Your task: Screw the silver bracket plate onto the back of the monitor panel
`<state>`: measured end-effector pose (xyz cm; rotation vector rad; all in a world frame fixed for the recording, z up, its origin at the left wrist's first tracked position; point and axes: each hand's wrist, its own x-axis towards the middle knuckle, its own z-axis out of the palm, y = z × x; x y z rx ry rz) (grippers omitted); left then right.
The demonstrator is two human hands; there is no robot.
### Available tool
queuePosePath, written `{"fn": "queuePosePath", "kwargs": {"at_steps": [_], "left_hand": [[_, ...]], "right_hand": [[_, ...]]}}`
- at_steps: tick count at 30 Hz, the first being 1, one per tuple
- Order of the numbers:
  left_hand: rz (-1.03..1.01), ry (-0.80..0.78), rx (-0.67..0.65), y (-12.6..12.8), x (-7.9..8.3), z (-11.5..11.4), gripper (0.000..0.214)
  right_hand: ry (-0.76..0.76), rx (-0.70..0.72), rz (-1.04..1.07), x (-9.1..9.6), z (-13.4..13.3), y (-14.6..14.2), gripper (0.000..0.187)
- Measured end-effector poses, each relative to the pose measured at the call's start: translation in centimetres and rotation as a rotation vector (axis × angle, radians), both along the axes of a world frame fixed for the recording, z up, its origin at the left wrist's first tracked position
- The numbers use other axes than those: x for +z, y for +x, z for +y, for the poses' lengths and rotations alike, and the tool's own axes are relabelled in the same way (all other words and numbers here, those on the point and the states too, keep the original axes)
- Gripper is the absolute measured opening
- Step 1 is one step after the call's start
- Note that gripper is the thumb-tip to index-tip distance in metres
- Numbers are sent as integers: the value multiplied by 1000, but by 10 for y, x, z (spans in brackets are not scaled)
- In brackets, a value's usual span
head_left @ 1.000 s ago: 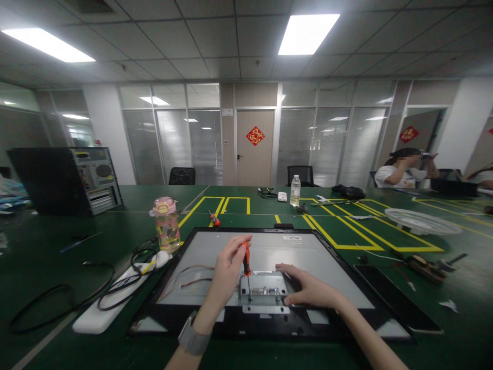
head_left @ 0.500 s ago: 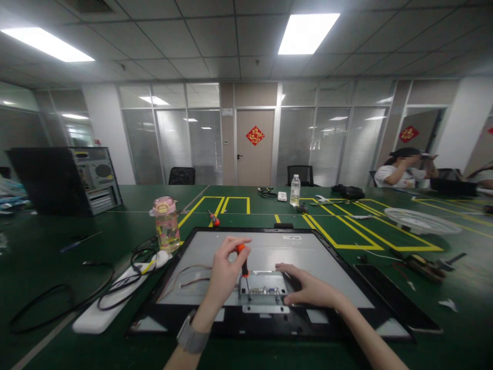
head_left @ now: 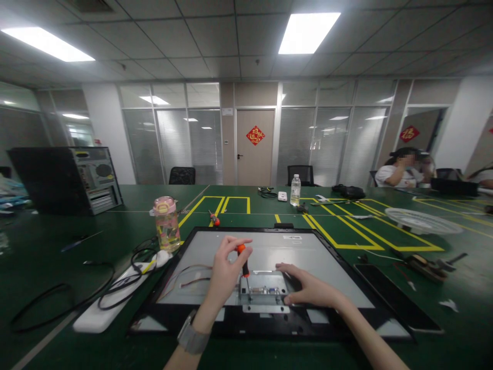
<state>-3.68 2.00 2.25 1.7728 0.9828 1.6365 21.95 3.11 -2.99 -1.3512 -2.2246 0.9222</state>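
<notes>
An orange-and-black screwdriver point(head_left: 244, 261) is pinched near its top by my left hand point(head_left: 227, 262). The shaft points down, its tip at the left part of a metal bracket point(head_left: 265, 309) that bears several connectors. My right hand point(head_left: 308, 289) rests at the bracket's right side, thumb and fingers apart, touching its edge. Beneath both hands lies a large flat display panel point(head_left: 215, 241) with a grey back and a black frame. Thin wires point(head_left: 192, 281) run across the panel to the left of the bracket. The screw under the tip is too small to make out.
To the left stand a pink-lidded bottle point(head_left: 167, 226), a white power strip point(head_left: 111, 303) with black cables, and a black computer case point(head_left: 61, 180). Beyond the panel lies a second screwdriver point(head_left: 214, 219). On the right are a dark flat strip point(head_left: 396, 298) and a round white disc point(head_left: 421, 221). A person point(head_left: 400, 169) sits far right.
My hands and the screwdriver hold almost the same position, with only a slight shift in my left fingers. The person at far right has moved their arms a little.
</notes>
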Motion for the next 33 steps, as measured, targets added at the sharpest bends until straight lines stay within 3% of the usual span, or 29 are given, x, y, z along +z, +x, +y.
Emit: {"fn": "queuePosePath", "kwargs": {"at_steps": [7, 13, 21, 28, 33], "left_hand": [[-52, -49, -114, -1, 0, 0, 33], [-25, -3, -25, 1, -1, 2, 26], [-77, -76, -115, 0, 4, -1, 35], [-32, 14, -46, 3, -2, 0, 18], [-41, 18, -38, 4, -3, -1, 19]], "right_hand": [[4, -11, -16, 2, -1, -1, 89], [-5, -8, -4, 3, -1, -1, 87], [-12, -10, -9, 7, -3, -3, 86], [-6, -6, -1, 3, -1, -1, 89], [-3, 6, 13, 1, 0, 0, 88]]}}
